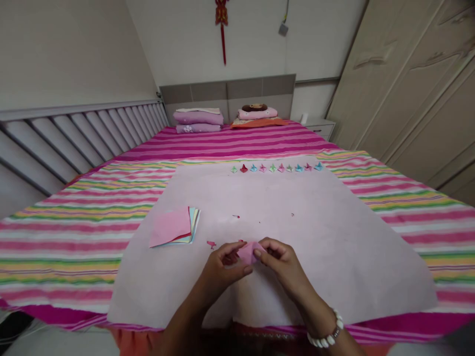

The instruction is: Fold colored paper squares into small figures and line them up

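Note:
A small piece of folded pink paper is held up between both hands, just above the pale sheet. My left hand grips its left side, with the thumb below and the fingers behind. Pinching the right side between thumb and fingers is my right hand, a white bead bracelet on that wrist. Left of my hands lies a stack of coloured paper, pink on top. A small pinkish-red scrap rests between the stack and my left hand.
The large pale sheet covers the middle of a striped bed. Several small folded paper pieces stand in a row along its far edge. Tiny bits, one a dark red-tipped piece, lie mid-sheet. Folded bedding sits by the headboard.

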Motion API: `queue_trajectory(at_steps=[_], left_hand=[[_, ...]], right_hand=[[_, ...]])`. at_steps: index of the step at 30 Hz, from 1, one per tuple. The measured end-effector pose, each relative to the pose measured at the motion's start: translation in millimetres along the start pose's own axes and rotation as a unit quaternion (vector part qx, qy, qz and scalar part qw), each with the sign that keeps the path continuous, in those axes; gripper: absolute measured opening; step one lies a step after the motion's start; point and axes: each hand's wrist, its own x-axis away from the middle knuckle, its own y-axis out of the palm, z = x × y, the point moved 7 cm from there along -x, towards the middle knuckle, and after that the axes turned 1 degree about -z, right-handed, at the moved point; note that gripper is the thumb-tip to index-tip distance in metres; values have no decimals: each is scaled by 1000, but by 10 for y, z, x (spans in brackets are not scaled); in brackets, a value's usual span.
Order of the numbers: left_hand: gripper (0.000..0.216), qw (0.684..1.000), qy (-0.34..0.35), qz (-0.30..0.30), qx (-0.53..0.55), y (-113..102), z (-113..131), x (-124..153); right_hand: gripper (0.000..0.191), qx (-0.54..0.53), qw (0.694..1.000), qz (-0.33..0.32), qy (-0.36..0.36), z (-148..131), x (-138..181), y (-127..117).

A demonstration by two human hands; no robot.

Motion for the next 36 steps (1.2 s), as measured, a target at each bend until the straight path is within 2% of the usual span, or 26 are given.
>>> queue_trajectory(at_steps=[2,5,7,11,14,17,21,25,27,31,33,34,36], left_hand=[[51,1000,15,21,-1,-13,45,-10],[30,1000,21,-8,18,68,119,-21],[18,999,30,-4,15,93,164,-23],[15,996,37,66,40,56,152,-21],[16,991,35,105,72,59,95,-17],[20,989,42,109,96,91,80,-15],[23,989,37,83,114,118,100,-14],[25,997,18,6,69,179,133,-17],[27,998,19,-11,54,178,149,-19],[25,999,28,0,41,118,155,-27],[17,999,27,1,45,99,125,-34],[19,998,32,9,49,76,110,-37],[40,995,64,55,45,-13,105,-36]], right_hand=[[20,-9,999,-27,14,-9,10,49],[21,-21,997,-65,22,-45,30,146],[21,-40,997,-61,32,-38,40,173],[22,-100,990,-54,80,101,61,242],[22,-95,990,-47,92,197,67,290],[21,-53,994,-22,93,227,63,288],[23,-50,993,-42,101,201,67,310],[25,-71,990,-52,111,206,82,306],[25,-70,990,-60,107,212,83,308],[21,-47,994,-54,87,198,65,264],[21,-36,996,-34,79,184,54,212],[22,-30,997,-22,74,177,50,185],[24,-19,998,0,64,164,45,134]])
